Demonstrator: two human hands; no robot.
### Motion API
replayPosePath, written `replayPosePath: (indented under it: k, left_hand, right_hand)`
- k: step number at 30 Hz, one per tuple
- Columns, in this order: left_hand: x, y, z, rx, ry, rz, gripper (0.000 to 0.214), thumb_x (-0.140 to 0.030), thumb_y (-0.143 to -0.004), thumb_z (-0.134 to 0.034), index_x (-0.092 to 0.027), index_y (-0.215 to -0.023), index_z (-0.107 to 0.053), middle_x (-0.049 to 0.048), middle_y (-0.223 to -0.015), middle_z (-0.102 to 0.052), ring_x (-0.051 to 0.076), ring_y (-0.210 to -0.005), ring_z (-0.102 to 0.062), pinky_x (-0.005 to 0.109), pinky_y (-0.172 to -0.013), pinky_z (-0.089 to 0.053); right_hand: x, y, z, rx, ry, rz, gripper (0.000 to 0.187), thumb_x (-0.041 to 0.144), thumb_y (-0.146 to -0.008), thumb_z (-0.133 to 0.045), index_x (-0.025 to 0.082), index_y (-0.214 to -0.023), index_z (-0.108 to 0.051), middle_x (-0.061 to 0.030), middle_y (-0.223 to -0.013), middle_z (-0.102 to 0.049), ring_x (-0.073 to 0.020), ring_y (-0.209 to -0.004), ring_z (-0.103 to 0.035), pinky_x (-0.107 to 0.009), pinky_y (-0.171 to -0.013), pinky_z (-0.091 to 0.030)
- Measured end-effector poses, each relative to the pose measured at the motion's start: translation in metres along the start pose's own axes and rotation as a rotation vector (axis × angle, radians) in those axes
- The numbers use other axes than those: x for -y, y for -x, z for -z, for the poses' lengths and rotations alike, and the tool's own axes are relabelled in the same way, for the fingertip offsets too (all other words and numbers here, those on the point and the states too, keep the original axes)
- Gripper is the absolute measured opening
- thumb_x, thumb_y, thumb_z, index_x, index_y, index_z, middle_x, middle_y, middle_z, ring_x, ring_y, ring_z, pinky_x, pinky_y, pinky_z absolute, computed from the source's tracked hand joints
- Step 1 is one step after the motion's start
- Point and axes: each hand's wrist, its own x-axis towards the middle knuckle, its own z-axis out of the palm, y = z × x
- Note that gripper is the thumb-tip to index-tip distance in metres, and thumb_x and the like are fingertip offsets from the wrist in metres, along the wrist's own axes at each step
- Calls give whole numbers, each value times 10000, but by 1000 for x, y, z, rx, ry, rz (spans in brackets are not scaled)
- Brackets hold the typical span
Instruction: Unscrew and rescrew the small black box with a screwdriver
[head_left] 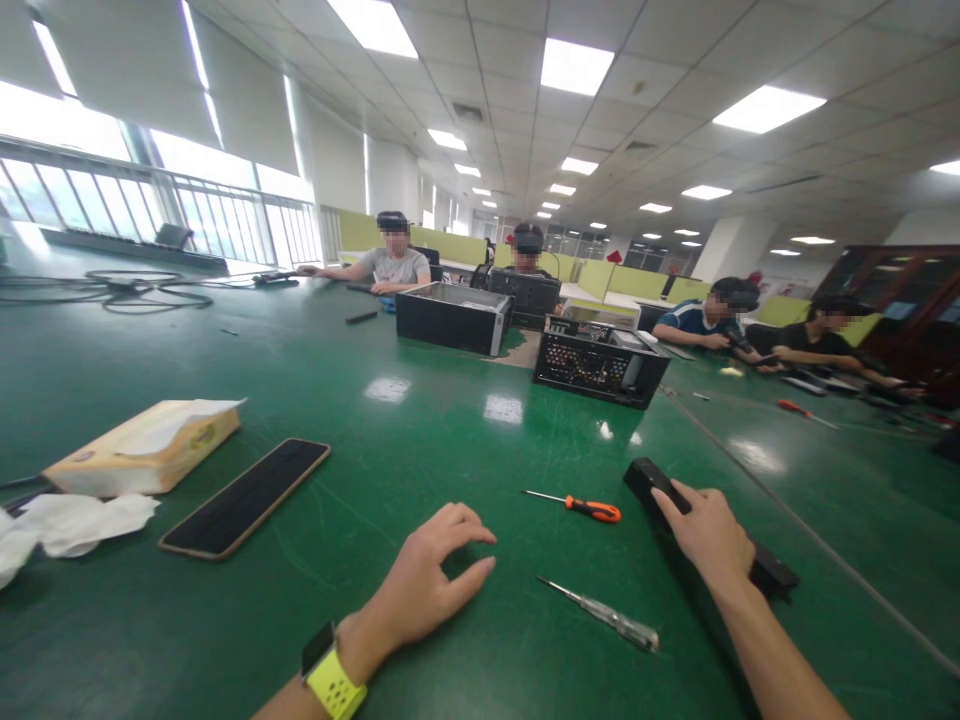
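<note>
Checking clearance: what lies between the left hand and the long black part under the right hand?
The head view shows an orange-handled screwdriver and a clear-handled screwdriver there.

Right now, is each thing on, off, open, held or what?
Left hand: empty, fingers curled
Right hand: gripping the black bar
Black bar: held
Phone: flat, screen dark
Tissue box: open, tissue sticking out
Loose tissue: crumpled
Orange screwdriver: lying down
Clear screwdriver: lying down
Watch: strapped on
Ceiling lights: on
Blinds: partly down

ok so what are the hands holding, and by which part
The right hand holds the long black bar around its middle; the left hand holds nothing.
</note>
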Motion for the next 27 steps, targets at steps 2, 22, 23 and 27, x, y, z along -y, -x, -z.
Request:
replayPosePath:
  k: [2,22,23,27]
  left_hand:
    - [0,0,0,2,-1,0,144,-223,-877,-611,-207,-1002,-679,56,-987,-633,219,-932,-602,343,-844,-491]
    - [-2,-1,-1,14,11,-1,137,-216,-869,-612,-209,-985,-685,52,-963,-638,216,-911,-610,332,-829,-495]
    - [-2,-1,-1,14,9,-2,138,-213,-868,-612,-210,-986,-684,51,-961,-637,215,-909,-610,332,-828,-495]
    - [-2,0,-1,20,4,-5,142,-205,-867,-611,-212,-992,-680,51,-966,-634,214,-911,-607,333,-828,-492]
  right_hand:
    - [0,0,0,-5,-7,1,619,685,-897,-321,321,-1289,-631,-94,-1203,-565,-354,-1001,-659,-480,-814,-534]
    - [18,14,-14,-77,-459,281,536,599,-885,-437,195,-1152,-667,-111,-1137,-675,-277,-958,-672,-383,-865,-527]
    - [20,14,-20,-35,-511,317,528,583,-898,-425,187,-1148,-668,-101,-1108,-704,-257,-964,-682,-348,-878,-529]
    - [21,11,-42,-11,-533,312,588,543,-935,-340,147,-1294,-585,-110,-1261,-669,-255,-1168,-621,-364,-971,-498]
